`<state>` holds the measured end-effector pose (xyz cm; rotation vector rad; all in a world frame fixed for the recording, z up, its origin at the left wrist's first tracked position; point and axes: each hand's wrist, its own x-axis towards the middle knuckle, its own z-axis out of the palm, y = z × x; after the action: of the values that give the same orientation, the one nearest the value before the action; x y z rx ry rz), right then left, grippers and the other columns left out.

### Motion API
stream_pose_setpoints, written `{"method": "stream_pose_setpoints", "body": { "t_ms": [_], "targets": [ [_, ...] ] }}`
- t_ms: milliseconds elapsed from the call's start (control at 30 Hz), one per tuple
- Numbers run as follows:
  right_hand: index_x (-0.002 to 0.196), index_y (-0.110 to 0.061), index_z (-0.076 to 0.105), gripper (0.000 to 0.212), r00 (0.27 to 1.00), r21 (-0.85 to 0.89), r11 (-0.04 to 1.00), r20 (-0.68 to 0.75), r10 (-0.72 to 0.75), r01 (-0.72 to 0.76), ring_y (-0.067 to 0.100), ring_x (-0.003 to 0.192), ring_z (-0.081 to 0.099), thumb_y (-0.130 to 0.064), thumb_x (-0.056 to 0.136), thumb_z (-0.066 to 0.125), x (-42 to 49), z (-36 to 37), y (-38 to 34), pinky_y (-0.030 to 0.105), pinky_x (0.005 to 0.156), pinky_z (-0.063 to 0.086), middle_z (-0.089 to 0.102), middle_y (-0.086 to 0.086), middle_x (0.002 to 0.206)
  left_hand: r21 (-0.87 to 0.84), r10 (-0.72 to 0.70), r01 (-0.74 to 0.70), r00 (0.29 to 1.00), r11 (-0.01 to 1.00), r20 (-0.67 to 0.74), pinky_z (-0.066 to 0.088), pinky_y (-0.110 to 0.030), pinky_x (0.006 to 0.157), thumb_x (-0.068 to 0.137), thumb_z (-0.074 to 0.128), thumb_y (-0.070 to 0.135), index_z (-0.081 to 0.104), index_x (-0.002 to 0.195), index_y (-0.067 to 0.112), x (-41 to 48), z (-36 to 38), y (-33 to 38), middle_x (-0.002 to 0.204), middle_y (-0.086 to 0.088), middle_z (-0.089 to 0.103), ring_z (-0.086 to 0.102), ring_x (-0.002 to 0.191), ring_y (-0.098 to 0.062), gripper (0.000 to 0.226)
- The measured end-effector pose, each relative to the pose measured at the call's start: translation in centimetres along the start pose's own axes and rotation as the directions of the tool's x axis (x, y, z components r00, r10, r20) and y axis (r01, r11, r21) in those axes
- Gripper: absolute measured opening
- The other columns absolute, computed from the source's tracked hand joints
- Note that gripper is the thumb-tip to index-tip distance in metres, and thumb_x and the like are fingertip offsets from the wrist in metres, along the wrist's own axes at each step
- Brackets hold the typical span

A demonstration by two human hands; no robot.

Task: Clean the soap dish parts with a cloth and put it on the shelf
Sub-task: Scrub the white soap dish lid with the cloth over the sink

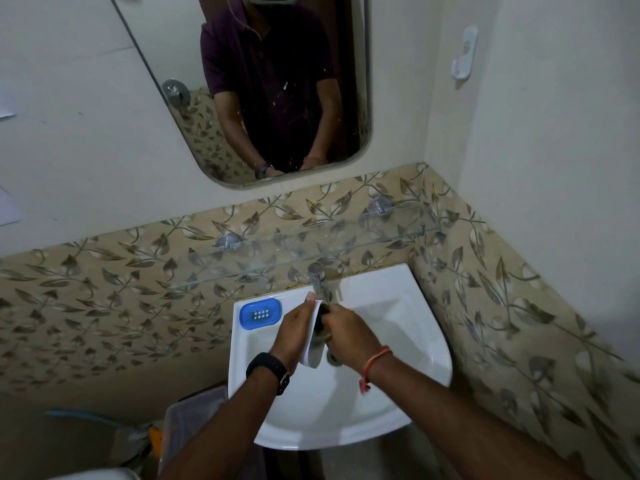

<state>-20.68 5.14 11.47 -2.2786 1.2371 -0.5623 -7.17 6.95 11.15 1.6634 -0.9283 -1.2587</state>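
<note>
A blue oval perforated plastic soap-dish insert (260, 314) lies on the white ceramic basin (398, 327) rim, left of the left hand (296, 332). That hand's fingers curl round the white plastic soap-dish tray (313, 355), held on edge. The right hand (349, 332) grips a dark cloth (323, 315) pressed against the tray. The clear glass shelf (311, 252) is beyond both hands.

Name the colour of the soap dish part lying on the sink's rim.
The soap dish part is blue; head view shows it.

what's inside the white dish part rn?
A dark cloth, gripped by the right hand; the left hand holds the white dish part. Its inner surface is mostly hidden.
</note>
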Motion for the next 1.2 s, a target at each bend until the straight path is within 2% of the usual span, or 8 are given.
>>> {"method": "stream_pose_setpoints", "body": {
  "t_ms": [300, 433, 633, 767, 867, 933, 1033, 1200],
  "targets": [
    [0.105, -0.013, 0.072, 0.03, 0.989, 0.12, 0.993, 0.148, -0.024, 0.006, 0.028, 0.098, 0.067, -0.002, 0.082, 0.055, -1.4, 2.4, 0.3, 0.035, 0.087, 0.057, 0.071, 0.009, 0.109, 0.039, 0.037, -0.034, 0.997, 0.999, -0.067, 0.059, -0.044, 0.096, 0.1, 0.041, 0.064, 0.076, 0.102, 0.022, -0.5, 0.2, -0.4, 0.1, -0.007, 0.079, 0.074, 0.099, -0.027, 0.054],
    [0.071, -0.02, 0.066, 0.015, 0.913, 0.334, 0.896, 0.377, 0.156, -0.291, 0.028, 0.071, 0.069, -0.021, 0.082, 0.057, -1.9, 2.5, -0.2, 0.04, 0.071, 0.06, 0.07, 0.01, 0.081, 0.053, 0.116, -0.114, 0.993, 0.992, -0.032, 0.057, -0.036, 0.095, 0.1, 0.042, 0.063, 0.076, 0.115, 0.023, -0.2, 0.3, -0.4, 0.109, -0.001, 0.08, 0.073, 0.105, -0.018, 0.054],
    [0.099, -0.017, 0.077, 0.019, 0.797, 0.78, 0.165, 0.59, 0.127, -0.603, 0.018, 0.073, 0.073, -0.016, 0.089, 0.061, -1.5, -0.5, -0.7, 0.03, 0.058, 0.052, 0.076, 0.005, 0.085, -0.097, 0.166, -0.178, 0.979, 0.979, -0.114, 0.059, -0.024, 0.082, 0.104, 0.044, 0.052, 0.081, 0.095, 0.042, 0.0, 0.3, 0.1, 0.099, 0.008, 0.082, 0.075, 0.096, -0.009, 0.039],
    [0.108, -0.008, 0.076, 0.023, 0.802, 0.807, -0.321, 0.568, 0.187, -0.497, 0.03, 0.09, 0.073, -0.011, 0.095, 0.057, -0.3, -1.4, -0.9, 0.043, 0.081, 0.059, 0.075, 0.017, 0.1, -0.144, 0.162, -0.173, 0.983, 0.974, -0.086, 0.059, -0.023, 0.079, 0.105, 0.041, 0.05, 0.079, 0.106, 0.028, -0.7, 1.1, -0.5, 0.103, 0.002, 0.082, 0.076, 0.099, -0.015, 0.044],
    [0.106, -0.008, 0.072, 0.02, 0.777, 0.799, -0.477, 0.545, 0.316, -0.366, 0.032, 0.09, 0.07, -0.01, 0.096, 0.056, 0.7, -1.2, -1.8, 0.041, 0.082, 0.056, 0.075, 0.018, 0.095, -0.199, 0.142, -0.156, 0.986, 0.967, -0.083, 0.058, -0.032, 0.092, 0.101, 0.042, 0.056, 0.075, 0.118, 0.021, -1.3, 2.0, -0.7, 0.113, -0.002, 0.079, 0.074, 0.107, -0.017, 0.05],
    [0.102, -0.01, 0.073, 0.016, 0.783, 0.843, -0.406, 0.503, 0.365, -0.353, 0.033, 0.091, 0.071, -0.012, 0.095, 0.059, 0.9, -0.2, -2.6, 0.046, 0.086, 0.057, 0.076, 0.018, 0.096, -0.249, 0.114, -0.14, 0.987, 0.958, -0.115, 0.056, -0.035, 0.097, 0.098, 0.044, 0.06, 0.073, 0.122, 0.021, -1.5, 2.4, -0.7, 0.118, -0.003, 0.078, 0.073, 0.111, -0.017, 0.055],
    [0.104, -0.019, 0.076, 0.019, 0.861, 0.929, 0.062, 0.311, 0.403, -0.365, 0.035, 0.099, 0.072, -0.011, 0.091, 0.065, 0.8, -0.2, -2.5, 0.055, 0.09, 0.056, 0.076, 0.017, 0.105, -0.302, 0.087, -0.127, 0.986, 0.945, -0.142, 0.057, -0.043, 0.096, 0.1, 0.042, 0.059, 0.074, 0.119, 0.021, -1.1, 1.9, -0.2, 0.114, -0.007, 0.079, 0.074, 0.108, -0.023, 0.053],
    [0.069, -0.029, 0.07, 0.02, 0.914, 0.576, 0.744, 0.389, 0.116, -0.339, 0.0, 0.066, 0.066, -0.016, 0.082, 0.066, 0.0, -1.6, -1.2, 0.021, 0.066, 0.052, 0.07, -0.013, 0.065, -0.298, 0.052, -0.103, 0.983, 0.949, -0.175, 0.059, -0.04, 0.091, 0.103, 0.04, 0.057, 0.071, 0.124, 0.02, 0.5, -0.1, 1.2, 0.117, -0.009, 0.076, 0.073, 0.103, -0.021, 0.052]
  ]
}}
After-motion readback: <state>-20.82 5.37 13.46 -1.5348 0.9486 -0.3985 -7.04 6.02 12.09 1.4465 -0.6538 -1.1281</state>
